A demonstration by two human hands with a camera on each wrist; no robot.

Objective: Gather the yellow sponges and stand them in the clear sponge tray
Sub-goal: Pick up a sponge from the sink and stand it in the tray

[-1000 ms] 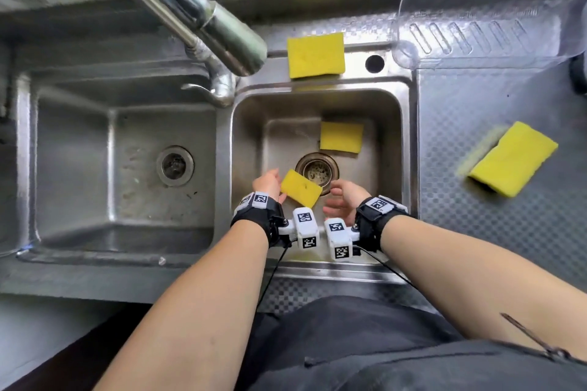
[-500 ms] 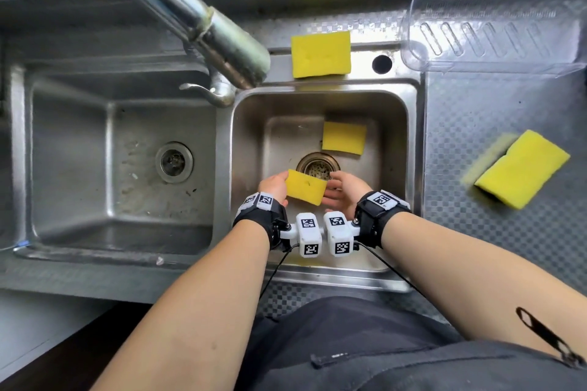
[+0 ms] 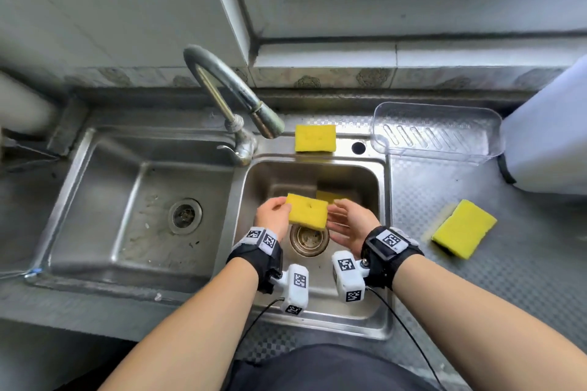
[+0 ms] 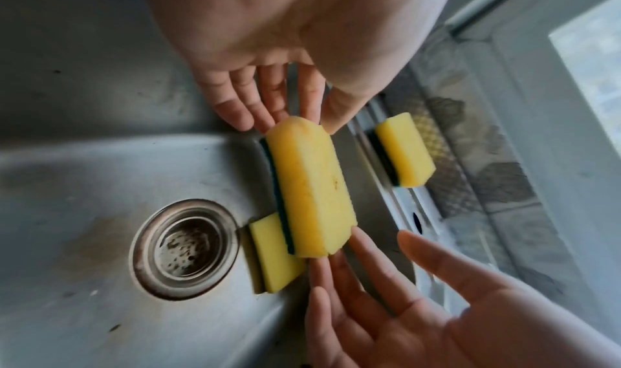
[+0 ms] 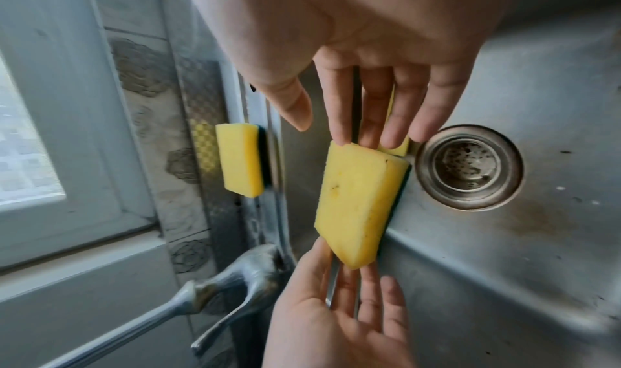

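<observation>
A yellow sponge (image 3: 307, 211) with a dark green backing (image 4: 279, 196) hangs above the right basin's drain (image 3: 308, 240). My left hand (image 3: 287, 211) pinches its left end between thumb and fingers (image 5: 319, 254). My right hand (image 3: 333, 213) touches the other end with straight fingertips (image 5: 369, 140), its thumb apart from the sponge. A second sponge (image 3: 330, 196) lies in the basin behind the held one. A third (image 3: 315, 138) sits on the sink's back rim. A fourth (image 3: 463, 228) lies on the drainboard to the right. The clear sponge tray (image 3: 438, 133) stands at the back right with nothing in it.
The curved tap (image 3: 235, 98) arches over the divider between the two basins. The left basin (image 3: 95, 200) holds only its drain. A white container (image 3: 552, 136) stands right of the tray. A window sill (image 3: 413, 54) runs along the back wall.
The sponge has risen from near the drain and now lies level between both hands. My right fingers have come up against its right end. The head view has tilted up.
</observation>
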